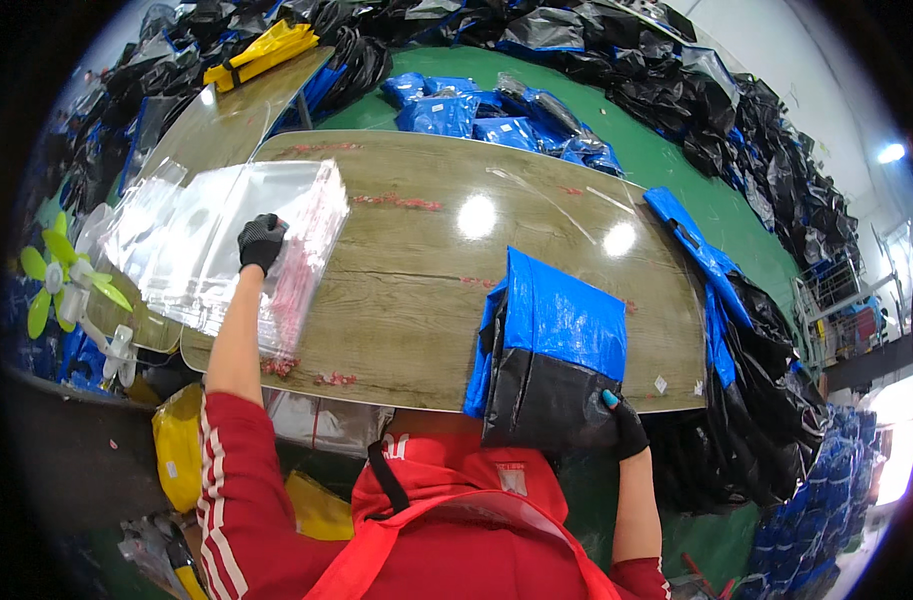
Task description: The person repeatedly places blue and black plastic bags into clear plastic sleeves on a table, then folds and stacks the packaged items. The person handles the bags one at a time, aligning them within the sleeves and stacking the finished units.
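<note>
Left hand (260, 241) on clear bags (226, 240), right hand (626, 425) gripping folded bag (551, 350)

**Bright overhead light, strong fisheye bend**

Two white glare spots sit on the glossy table (536, 200) at centre. A lamp (888, 153) flares at right. The clear bags (226, 240) shimmer. Corners go black; the rim blurs and curves.

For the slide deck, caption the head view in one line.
Gloved left hand on a stack of clear plastic bags, right hand gripping a folded blue-and-black garment on a wood-grain table.
</note>
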Motion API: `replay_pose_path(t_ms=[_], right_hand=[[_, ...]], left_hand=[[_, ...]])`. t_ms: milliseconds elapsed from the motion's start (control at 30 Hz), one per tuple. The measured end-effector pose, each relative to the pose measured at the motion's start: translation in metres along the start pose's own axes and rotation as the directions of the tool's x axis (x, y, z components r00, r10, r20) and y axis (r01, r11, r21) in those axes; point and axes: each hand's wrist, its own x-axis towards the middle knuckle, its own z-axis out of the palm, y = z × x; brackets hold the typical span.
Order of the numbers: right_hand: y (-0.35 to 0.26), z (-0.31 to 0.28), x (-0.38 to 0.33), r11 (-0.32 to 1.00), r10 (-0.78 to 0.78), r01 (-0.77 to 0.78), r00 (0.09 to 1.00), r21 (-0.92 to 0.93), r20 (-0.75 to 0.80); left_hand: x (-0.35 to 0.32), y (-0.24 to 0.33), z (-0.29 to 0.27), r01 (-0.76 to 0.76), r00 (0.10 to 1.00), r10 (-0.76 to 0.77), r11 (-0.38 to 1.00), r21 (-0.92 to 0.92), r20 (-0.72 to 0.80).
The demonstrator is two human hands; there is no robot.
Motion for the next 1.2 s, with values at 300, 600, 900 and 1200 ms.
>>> replay_pose_path(t_ms=[300, 600, 900, 1200], right_hand=[[-0.032, -0.011, -0.024, 0.977, -0.195, 0.195, 0.981, 0.081, -0.004], [-0.080, -0.015, -0.022, 0.971, -0.066, 0.085, 0.994, -0.222, 0.089], [-0.089, -0.008, -0.017, 0.942, 0.010, 0.020, 0.996, -0.334, 0.086], [-0.111, -0.004, -0.027, 0.885, 0.085, 0.010, 0.980, -0.466, 0.182]], left_hand=[[-0.182, 0.219, 0.024, -0.427, 0.768, 0.594, 0.753, -0.500, 0.239], [-0.180, 0.235, 0.028, -0.438, 0.836, 0.540, 0.764, -0.473, 0.097], [-0.183, 0.231, 0.034, -0.470, 0.841, 0.541, 0.746, -0.472, 0.019], [-0.177, 0.228, 0.037, 0.128, 0.927, 0.242, 0.510, -0.850, 0.285]])
